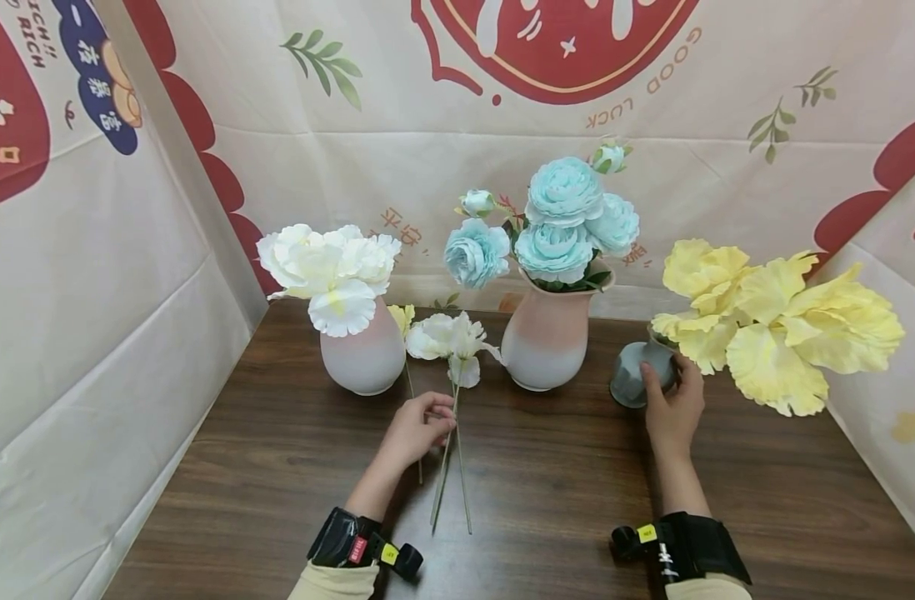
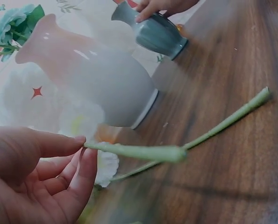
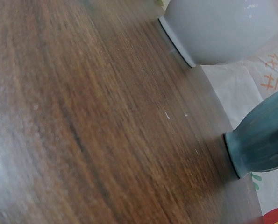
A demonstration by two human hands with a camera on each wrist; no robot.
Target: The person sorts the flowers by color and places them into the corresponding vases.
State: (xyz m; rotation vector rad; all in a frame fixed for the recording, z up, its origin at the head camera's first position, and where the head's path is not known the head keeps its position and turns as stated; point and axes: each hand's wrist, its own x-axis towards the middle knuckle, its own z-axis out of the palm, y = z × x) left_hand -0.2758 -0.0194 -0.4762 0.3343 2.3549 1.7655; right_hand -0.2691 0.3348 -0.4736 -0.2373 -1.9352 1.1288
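My left hand (image 1: 425,427) pinches a green flower stem (image 2: 134,151) between thumb and fingertips. White artificial flowers (image 1: 450,337) are at the far end of the stems by this hand. A second stem (image 2: 227,121) lies on the table beyond the pinched one. At the right, my right hand (image 1: 673,408) holds a small grey-blue vase (image 1: 628,377), thumb on its near side and fingers round the far side. Large yellow flowers (image 1: 776,333) spread from the mouth of that vase. The right wrist view has only the vase's lower part (image 3: 255,140) and a sliver of hand.
A pink-and-white vase (image 1: 545,342) with blue flowers (image 1: 558,225) stands at the back middle. Another pink-and-white vase (image 1: 363,358), topped with white blooms (image 1: 330,267), stands left of it. A small yellow flower (image 1: 402,317) shows between them. Printed cloth (image 1: 502,158) hangs behind the wooden table (image 1: 547,500).
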